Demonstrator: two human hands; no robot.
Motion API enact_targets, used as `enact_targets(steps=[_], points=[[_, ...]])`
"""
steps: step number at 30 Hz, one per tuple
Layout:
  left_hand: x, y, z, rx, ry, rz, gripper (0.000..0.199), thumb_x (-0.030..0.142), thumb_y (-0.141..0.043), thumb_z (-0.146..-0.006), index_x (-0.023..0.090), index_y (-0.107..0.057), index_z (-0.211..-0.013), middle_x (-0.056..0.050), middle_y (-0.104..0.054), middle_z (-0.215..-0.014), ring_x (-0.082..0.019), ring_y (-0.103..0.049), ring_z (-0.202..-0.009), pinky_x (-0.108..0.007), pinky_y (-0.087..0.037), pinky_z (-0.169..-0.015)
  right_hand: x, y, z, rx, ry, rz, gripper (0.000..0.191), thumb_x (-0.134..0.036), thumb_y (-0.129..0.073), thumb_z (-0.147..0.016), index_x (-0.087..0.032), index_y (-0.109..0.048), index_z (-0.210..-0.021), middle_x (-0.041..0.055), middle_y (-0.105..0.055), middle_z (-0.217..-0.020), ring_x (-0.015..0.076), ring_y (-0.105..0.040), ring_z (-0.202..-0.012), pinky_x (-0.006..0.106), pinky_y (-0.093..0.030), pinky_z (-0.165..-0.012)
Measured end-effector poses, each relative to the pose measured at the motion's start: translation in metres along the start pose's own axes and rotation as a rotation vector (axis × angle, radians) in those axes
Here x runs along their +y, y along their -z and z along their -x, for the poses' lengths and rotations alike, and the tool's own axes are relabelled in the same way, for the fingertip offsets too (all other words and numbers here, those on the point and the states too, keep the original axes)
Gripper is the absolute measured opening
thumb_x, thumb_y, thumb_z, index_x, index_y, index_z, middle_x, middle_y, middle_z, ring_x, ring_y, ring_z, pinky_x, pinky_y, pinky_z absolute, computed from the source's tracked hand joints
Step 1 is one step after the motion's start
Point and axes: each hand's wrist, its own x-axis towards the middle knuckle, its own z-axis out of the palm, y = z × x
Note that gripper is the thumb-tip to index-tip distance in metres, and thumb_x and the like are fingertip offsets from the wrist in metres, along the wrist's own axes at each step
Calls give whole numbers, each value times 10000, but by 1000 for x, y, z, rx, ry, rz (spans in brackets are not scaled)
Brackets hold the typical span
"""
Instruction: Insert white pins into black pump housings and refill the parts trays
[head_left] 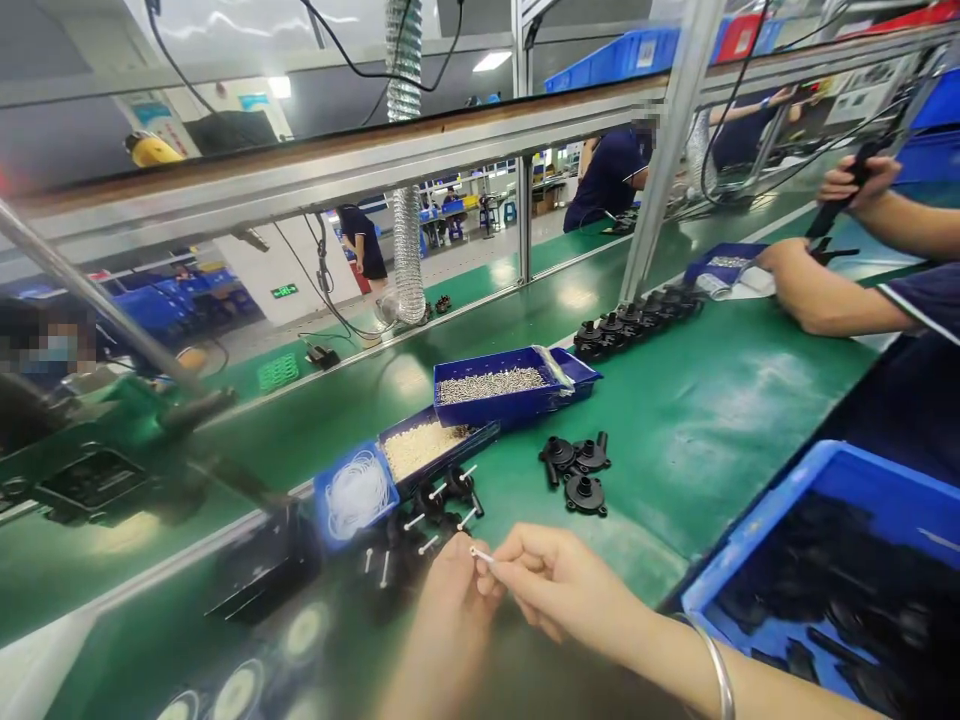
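Observation:
My right hand (pixel 561 582) pinches a thin metal pin (pixel 484 556) with a pale end, between thumb and forefinger. Close against it, my left hand (pixel 454 592) has its fingers curled at the pin's pale end; what they hold, if anything, is hidden. Just beyond my hands lies a cluster of black plastic parts (pixel 433 500), with similar pins sticking up among them. Behind that are a blue bin of small cream-coloured pieces (pixel 420 447), a blue bin of metal pins (pixel 491 384) and a blue tray of clear white rings (pixel 358 492).
Several black round housings (pixel 585 492) lie on the green bench (pixel 675 420), with a row of black parts (pixel 637 318) farther back. A blue crate (pixel 806 480) of black pieces stands at right. Beyond it, a co-worker's hands (pixel 859 185) hold a dark tool. Metal posts (pixel 667 150) frame the bench.

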Motion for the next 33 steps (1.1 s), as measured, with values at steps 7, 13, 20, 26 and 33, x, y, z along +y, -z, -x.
enact_targets(steps=[7, 13, 20, 26, 33], points=[[4, -5, -1, 46, -24, -174, 335, 381, -764, -775, 155, -552, -647, 37, -499, -629, -75, -440, -592, -201, -410, -641, -2, 5, 3, 113, 219, 389, 240, -352, -557, -926, -172, -684, -832, -6, -632, -650, 90, -486, -518, 202, -329, -483], [15, 1, -2, 74, -146, -667, 369, 426, -731, -782, 160, -561, -590, 14, -523, -619, -123, -470, -633, -239, -367, -646, -7, 18, 12, 83, 472, 928, 229, -241, -466, -986, -174, -637, -850, 19, -647, -712, 133, -549, -609, 254, -327, -578], [22, 14, 0, 44, -115, -1098, 348, 406, -643, -841, 177, -582, -586, 0, -561, -649, -163, -529, -687, -274, -399, -720, -14, 23, 15, -31, 457, 1082, 182, -235, -483, -974, -172, -589, -841, 15, -614, -692, 128, -522, -589, 251, -307, -551], [9, 9, 3, 148, -296, -933, 349, 546, -681, -778, 204, -685, -850, -30, -650, -769, -198, -608, -732, -285, -468, -723, -5, 31, -8, 15, 313, 460, 266, -379, -489, -979, -176, -630, -879, -19, -599, -686, 91, -549, -546, 207, -433, -571], [-7, 3, 3, 124, -276, -816, 329, 478, -641, -837, 195, -662, -1004, -55, -677, -826, -192, -651, -742, -306, -503, -750, 11, 113, -65, 384, 71, 248, 343, -482, -643, -834, -144, -596, -805, 72, -668, -832, 123, -610, -594, 262, -504, -598]])
